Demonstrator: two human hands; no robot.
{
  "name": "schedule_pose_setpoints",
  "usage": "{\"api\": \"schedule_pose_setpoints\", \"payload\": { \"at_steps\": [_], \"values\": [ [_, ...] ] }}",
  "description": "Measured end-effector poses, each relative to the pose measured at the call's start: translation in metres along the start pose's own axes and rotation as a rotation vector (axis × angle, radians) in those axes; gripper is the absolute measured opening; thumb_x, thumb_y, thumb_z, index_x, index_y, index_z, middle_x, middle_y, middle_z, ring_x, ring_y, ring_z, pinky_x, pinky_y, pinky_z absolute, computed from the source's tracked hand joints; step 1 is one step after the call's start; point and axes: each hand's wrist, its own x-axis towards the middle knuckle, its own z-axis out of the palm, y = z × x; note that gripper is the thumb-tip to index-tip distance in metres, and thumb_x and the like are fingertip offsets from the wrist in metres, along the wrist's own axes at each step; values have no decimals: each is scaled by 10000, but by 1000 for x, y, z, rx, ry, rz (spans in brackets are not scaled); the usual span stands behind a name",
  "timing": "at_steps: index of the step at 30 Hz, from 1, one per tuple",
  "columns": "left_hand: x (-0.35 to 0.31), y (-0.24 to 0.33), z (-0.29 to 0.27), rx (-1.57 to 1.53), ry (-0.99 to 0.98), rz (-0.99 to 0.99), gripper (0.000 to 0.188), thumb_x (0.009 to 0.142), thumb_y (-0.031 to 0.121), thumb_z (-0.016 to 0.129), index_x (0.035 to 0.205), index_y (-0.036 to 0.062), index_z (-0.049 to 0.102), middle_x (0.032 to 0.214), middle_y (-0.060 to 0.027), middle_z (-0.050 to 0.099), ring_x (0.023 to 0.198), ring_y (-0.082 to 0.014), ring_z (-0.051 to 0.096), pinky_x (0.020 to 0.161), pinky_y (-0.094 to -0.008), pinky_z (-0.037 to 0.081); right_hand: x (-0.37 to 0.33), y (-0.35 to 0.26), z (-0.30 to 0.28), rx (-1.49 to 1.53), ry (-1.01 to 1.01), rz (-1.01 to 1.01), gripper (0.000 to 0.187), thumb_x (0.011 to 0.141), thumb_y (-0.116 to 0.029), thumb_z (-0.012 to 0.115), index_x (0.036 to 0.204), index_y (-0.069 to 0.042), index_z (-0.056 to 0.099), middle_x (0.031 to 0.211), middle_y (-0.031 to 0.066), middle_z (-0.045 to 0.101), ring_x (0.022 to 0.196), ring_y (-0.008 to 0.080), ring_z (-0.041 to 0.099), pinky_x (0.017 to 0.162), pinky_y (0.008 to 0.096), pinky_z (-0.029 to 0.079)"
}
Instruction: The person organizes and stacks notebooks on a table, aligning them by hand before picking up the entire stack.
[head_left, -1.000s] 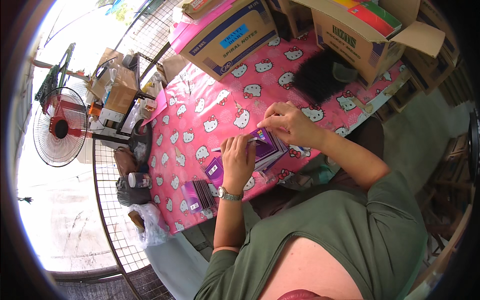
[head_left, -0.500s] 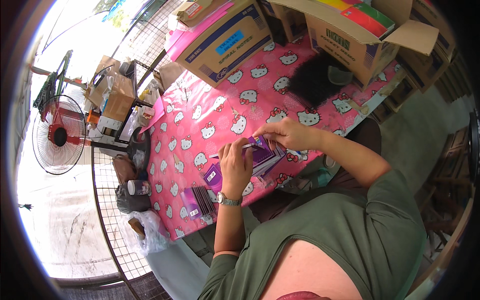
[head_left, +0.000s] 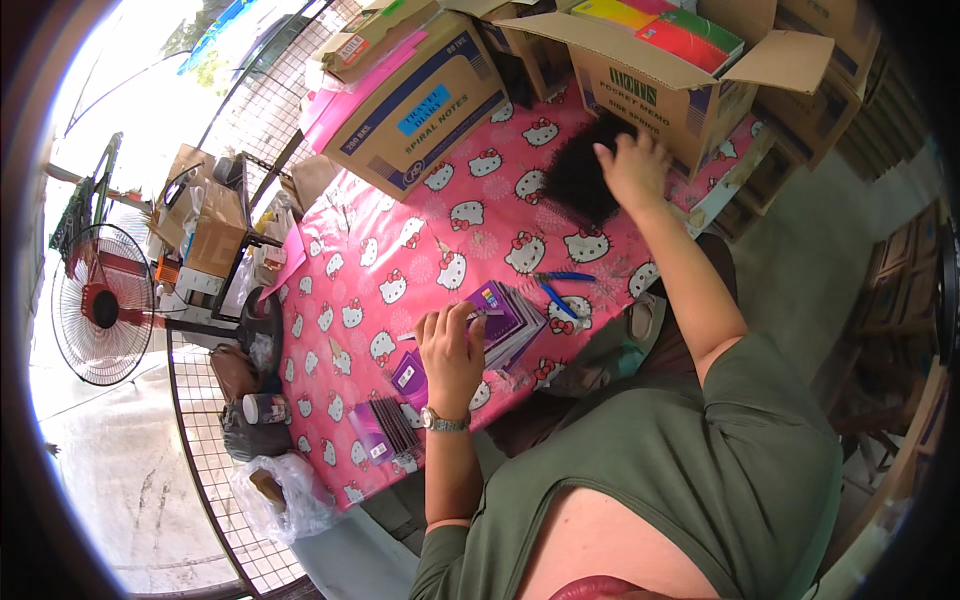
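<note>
Centrally, just below mid-frame: purple notebooks [head_left: 515,325] in a fanned stack, lying slanted on the pink tablecloth [head_left: 350,270]. Left hand [head_left: 450,350] rests over their left end, fingers curled and grasping the top edge, presumably to keep the loose pages lined up. Right hand [head_left: 635,170], upper right of centre, reaches over a pile of black strands [head_left: 578,185]; thumb and fingers parted, nothing seen between them. Cannot tell whether the fingertips touch the pile. Strands too fine to resolve; possibly binding coils, set within arm's reach for quick picking.

Blue-handled pliers [head_left: 562,288] lie open just right of the notebooks, likely put down there so the right hand can take them up easily. Lower left of the stack: a purple booklet [head_left: 408,375], then a small bundle with dark ridges [head_left: 390,430] near the table edge, perhaps kept apart to avoid mixing.

Further out, a closed carton [head_left: 450,125] at upper centre and an open carton [head_left: 640,90] at upper right, both at the far side, probably to leave working room. Fan [head_left: 100,305] at far left.
</note>
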Motion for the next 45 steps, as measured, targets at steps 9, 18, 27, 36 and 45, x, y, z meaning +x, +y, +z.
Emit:
{"api": "schedule_pose_setpoints", "payload": {
  "at_steps": [9, 18, 27, 36, 45],
  "values": [
    [-15, 2, -2, 190, 45, -303, 276, 869, 265, 735, 1054, 89, 630, 1154, -99, 600, 1205, -376, 479, 1048, -525, 312, 31, -28, -35, 376, -417, -414, 501, 781, -329, 772, 1184, -50, 669, 1205, 195, 661, 1151, 368, 617, 950, 444, 510],
    [-5, 10, 7, -132, 61, -164, 325, 761, 189, 812, 1014, 79, 642, 1013, -112, 608, 1030, -334, 542, 925, -464, 411, -30, -112, -59, 1271, -1709, -558, 432, 786, -159, 734, 1187, -10, 674, 1078, 40, 680, 942, 128, 625, 827, 278, 508],
    [-6, 11, 6, -145, 10, -218, 357, 743, 188, 819, 1035, 79, 645, 1096, -141, 575, 1067, -362, 517, 927, -469, 418, -35, -118, -64, 1321, -1811, -753, 495, 748, -273, 795, 1171, -37, 692, 1159, 96, 674, 1095, 183, 616, 969, 348, 462],
    [-7, 6, 5, -173, 38, -180, 466, 733, 145, 831, 1086, 30, 548, 1027, -135, 584, 1017, -340, 519, 865, -444, 434, -37, -128, -64, 1384, -1850, -622, 554, 734, -313, 828, 1176, -29, 650, 1189, 86, 638, 1077, 179, 603, 971, 330, 458],
    [-5, 8, 5, -201, 73, -204, 451, 733, 182, 828, 1053, 28, 550, 1000, -130, 588, 966, -348, 533, 880, -451, 425, -39, -140, -56, 1534, -1907, -692, 547, 731, -237, 821, 1201, -48, 615, 1124, 77, 630, 1007, 148, 601, 821, 296, 516]
  ]
}}
